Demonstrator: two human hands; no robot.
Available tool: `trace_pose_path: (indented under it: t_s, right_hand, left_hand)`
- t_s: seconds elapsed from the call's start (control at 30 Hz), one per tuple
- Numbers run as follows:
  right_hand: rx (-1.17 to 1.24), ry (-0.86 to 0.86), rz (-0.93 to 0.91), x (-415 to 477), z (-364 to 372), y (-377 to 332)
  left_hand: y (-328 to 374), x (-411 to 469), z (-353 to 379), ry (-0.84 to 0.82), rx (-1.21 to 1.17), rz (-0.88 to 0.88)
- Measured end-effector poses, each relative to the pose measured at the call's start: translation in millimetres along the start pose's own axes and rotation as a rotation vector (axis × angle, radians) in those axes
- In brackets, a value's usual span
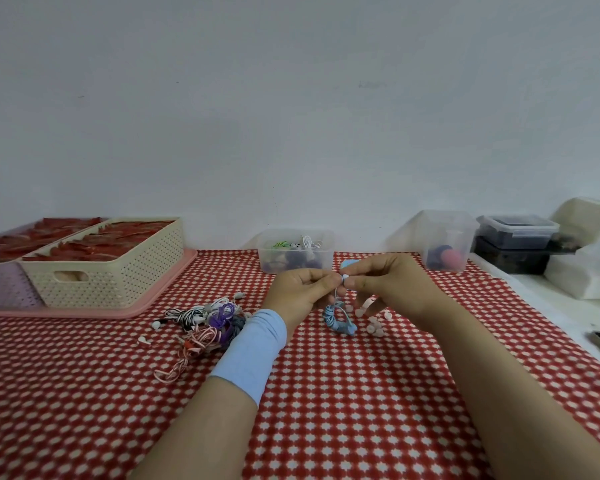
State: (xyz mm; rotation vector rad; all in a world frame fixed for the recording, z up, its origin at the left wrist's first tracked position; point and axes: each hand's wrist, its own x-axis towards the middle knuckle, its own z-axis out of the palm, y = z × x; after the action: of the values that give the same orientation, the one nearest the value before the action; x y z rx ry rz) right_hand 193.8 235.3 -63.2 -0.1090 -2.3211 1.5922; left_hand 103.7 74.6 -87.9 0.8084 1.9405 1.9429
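My left hand (pixel 300 289) and my right hand (pixel 392 289) meet above the middle of the table and pinch a small white earbud (pixel 344 278) between their fingertips. Its light blue cable hangs down to a coiled blue earphone bundle (pixel 338 320) lying on the red-and-white checked cloth (pixel 326 393). Several small pale ear tips (pixel 374 327) lie scattered just right of the bundle. A light blue wristband covers my left wrist.
A heap of tangled earphones (pixel 201 320) lies left of my left arm. Cream baskets (pixel 111 268) with red packets stand on a pink tray at back left. Clear tubs (pixel 296 249) (pixel 447 240) stand along the wall, dark boxes (pixel 515 244) and white bags at right.
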Motion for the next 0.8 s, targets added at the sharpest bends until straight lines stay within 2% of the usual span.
trace_pose_path:
  t_s: [0.4, 0.67, 0.8]
  right_hand:
    - [-0.089, 0.032, -0.054, 1.2, 0.3, -0.3]
    - [-0.113, 0.017, -0.096, -0.4, 1.4, -1.6]
    - [-0.053, 0.013, -0.049, -1.2, 0.1, -3.9]
  left_hand:
    - [-0.1, 0.7, -3.1, 0.048, 0.260, 0.098]
    - [-4.2, 1.4, -2.1, 0.005, 0.123, 0.032]
    - [-4.4, 2.3, -2.6, 0.001, 0.136, 0.045]
